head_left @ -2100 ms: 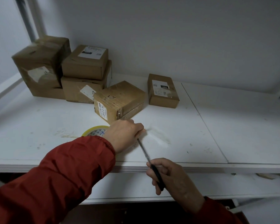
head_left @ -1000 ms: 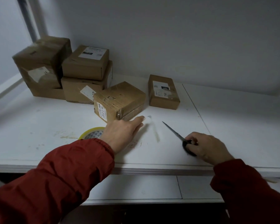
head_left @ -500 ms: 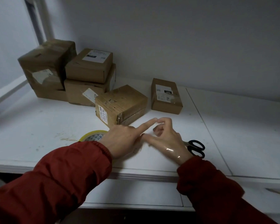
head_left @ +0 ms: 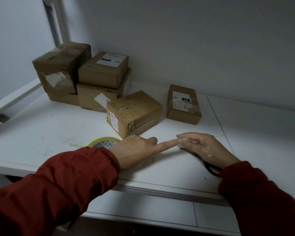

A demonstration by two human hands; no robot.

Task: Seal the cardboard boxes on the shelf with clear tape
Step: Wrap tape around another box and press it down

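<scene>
Several brown cardboard boxes stand on the white shelf (head_left: 41, 130). The nearest box (head_left: 134, 108) sits askew just beyond my hands, and a flat labelled box (head_left: 183, 103) lies to its right. A yellow-rimmed roll of clear tape (head_left: 103, 142) lies flat, partly hidden behind my left wrist. My left hand (head_left: 136, 150) points its straight index finger to the right, the other fingers curled. My right hand (head_left: 206, 149) pinches a cut strip of clear tape (head_left: 180, 142) at that fingertip. Shiny tape also clings to the back of my right hand.
Black-handled scissors (head_left: 209, 166) lie on the shelf under my right hand and wrist. Three more boxes are piled at the back left: a tall one (head_left: 60, 65), a labelled one (head_left: 103, 69) and the box under it (head_left: 99, 96). A lower shelf runs below the front edge.
My right hand set the scissors down on the shelf, then moved left to my left index finger and took hold of the tape strip there. The view shifted slightly downward.
</scene>
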